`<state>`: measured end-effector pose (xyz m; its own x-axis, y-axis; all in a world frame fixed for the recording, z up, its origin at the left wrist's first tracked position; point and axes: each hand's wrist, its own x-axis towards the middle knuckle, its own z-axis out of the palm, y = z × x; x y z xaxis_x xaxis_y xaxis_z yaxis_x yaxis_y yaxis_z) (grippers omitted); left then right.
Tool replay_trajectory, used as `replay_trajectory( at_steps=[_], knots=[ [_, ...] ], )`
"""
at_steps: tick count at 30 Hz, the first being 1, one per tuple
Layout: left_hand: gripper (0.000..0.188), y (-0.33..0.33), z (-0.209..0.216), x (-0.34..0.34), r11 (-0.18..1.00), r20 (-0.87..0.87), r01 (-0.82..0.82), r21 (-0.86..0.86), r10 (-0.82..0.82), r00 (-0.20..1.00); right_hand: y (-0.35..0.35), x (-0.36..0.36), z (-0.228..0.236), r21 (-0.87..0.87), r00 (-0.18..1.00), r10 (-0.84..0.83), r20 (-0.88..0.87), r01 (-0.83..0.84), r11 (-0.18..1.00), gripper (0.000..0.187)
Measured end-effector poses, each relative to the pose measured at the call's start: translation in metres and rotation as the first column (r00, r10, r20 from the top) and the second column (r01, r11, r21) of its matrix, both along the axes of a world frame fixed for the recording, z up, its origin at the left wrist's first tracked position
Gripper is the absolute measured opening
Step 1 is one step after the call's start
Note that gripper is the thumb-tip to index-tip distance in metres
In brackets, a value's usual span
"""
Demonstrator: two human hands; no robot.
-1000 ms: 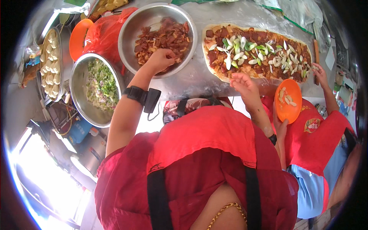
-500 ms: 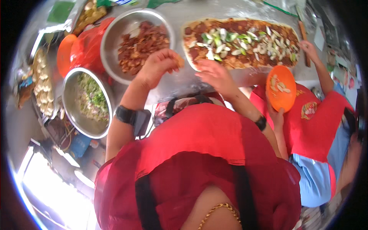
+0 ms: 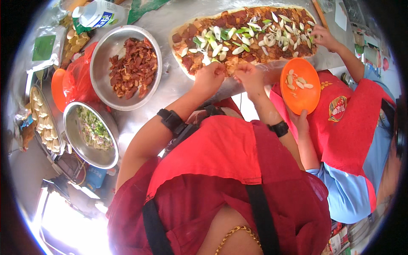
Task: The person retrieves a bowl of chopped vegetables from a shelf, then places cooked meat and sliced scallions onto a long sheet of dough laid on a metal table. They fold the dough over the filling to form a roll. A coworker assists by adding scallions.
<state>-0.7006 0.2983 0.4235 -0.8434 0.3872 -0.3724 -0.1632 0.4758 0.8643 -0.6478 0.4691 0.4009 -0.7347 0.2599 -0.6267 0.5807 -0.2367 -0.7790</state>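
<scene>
Meat-topped dough (image 3: 204,27) lies flat on the metal table (image 3: 173,90), left hand (image 3: 209,80) and right hand (image 3: 251,80) at its near edge with fingertips bunched (whether on anything, cannot tell); tugging there could plausibly tear the pale rim or spill loose scallion slices (image 3: 238,50).

White bottle (image 3: 102,15), red plastic bag (image 3: 80,80)
</scene>
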Motion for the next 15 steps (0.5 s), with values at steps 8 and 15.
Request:
replay_trajectory(
  at_steps=[8,15],
  knots=[
    [0.038,0.030,-0.010,0.000,0.757,-0.588,0.383,-0.529,-0.653,0.478,0.048,0.005,-0.053,0.322,0.999,0.016,-0.032,-0.005,0.947,0.021],
    [0.039,0.035,-0.002,-0.004,0.624,-0.387,0.490,-0.609,-0.773,0.503,0.040,-0.003,-0.027,0.217,0.997,0.075,-0.011,-0.071,0.974,0.019]
  ],
)
